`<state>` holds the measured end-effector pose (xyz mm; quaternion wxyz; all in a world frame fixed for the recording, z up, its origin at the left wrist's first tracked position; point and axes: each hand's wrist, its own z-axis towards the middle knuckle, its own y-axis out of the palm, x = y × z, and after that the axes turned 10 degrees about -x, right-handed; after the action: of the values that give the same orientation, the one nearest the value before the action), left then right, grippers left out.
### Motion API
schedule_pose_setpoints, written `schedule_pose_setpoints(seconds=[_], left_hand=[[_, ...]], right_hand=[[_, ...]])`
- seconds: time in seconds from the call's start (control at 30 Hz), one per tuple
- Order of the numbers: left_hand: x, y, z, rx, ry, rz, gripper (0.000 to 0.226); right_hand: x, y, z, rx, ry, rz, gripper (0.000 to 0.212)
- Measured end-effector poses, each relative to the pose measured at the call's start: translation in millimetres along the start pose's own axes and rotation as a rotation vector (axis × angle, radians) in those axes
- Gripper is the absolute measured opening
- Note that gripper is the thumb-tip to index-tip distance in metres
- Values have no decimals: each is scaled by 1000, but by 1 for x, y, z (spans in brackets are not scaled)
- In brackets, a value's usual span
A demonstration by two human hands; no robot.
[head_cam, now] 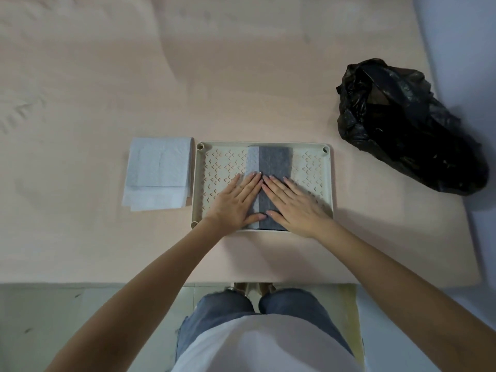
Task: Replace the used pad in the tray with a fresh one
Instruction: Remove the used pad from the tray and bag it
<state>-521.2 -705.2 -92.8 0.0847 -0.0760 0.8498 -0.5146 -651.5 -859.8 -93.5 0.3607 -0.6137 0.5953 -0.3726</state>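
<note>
No readable text, label or number anywhere.

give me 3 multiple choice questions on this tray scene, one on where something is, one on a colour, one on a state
1. Where does the fresh pad stack lie?
A. left of the tray
B. inside the tray
C. on the bag

2. What colour is the bag?
A. white
B. black
C. blue

3. How is the pad in the tray?
A. spread over the whole tray
B. folded into a strip
C. lifted in the air

Key: 1 A, the stack lies outside the tray's left rim. 2 B, glossy black plastic. 3 B, left hand and right hand press flat on a narrow strip, perforated floor bare either side.
</note>
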Motion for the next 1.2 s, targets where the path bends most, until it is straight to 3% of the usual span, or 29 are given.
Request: schedule_pose_setpoints(seconds=[0.4,0.57,0.97,1.03,1.1,1.17,1.2], left_hand=[[5,-13,-8,-71,-53,-5,81],[15,-6,-29,-39,105,-104,80],[12,5,-40,-84,137,-122,75],[11,1,-39,-77,146,-212,68],[9,-6,-37,28,101,-408,55],[5,-15,-28,197,-46,-599,39],[2,-21,-21,237,-149,-682,34]], right_hand=[[8,0,-13,-58,-3,21,68],[-3,11,-47,-88,-202,168,61],[10,13,-72,-100,-201,254,52],[11,9,-76,-38,-210,330,46],[10,3,-72,171,-159,483,31],[11,-4,-56,362,55,699,21],[13,-9,-45,368,196,845,21]])
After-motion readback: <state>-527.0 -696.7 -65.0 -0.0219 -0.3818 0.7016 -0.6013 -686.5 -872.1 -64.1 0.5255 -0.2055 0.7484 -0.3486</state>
